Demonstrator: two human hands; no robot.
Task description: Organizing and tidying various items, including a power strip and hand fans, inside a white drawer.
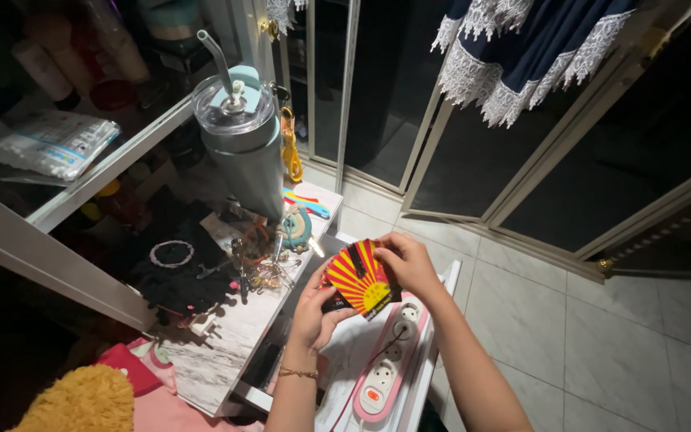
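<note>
Dim tiled room with glass doors; over a cluttered marbled table [225,336], both hands hold one red-and-yellow packet [361,280] between them. Left hand [313,312] cups its lower edge from beneath, fingers curled shut on it; right hand [405,264] pinches the top corner. It looks light, flat and bendable, best gripped by its edges. Beyond the left hand stands a lidded tumbler [241,144] with straw, contents hidden.

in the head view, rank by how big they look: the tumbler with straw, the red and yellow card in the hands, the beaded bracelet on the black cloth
Largest to smallest, as they look:
1. tumbler
2. red and yellow card, held by both the left hand and right hand; it sits nearer the camera, so this gap is unsure
3. beaded bracelet
</note>
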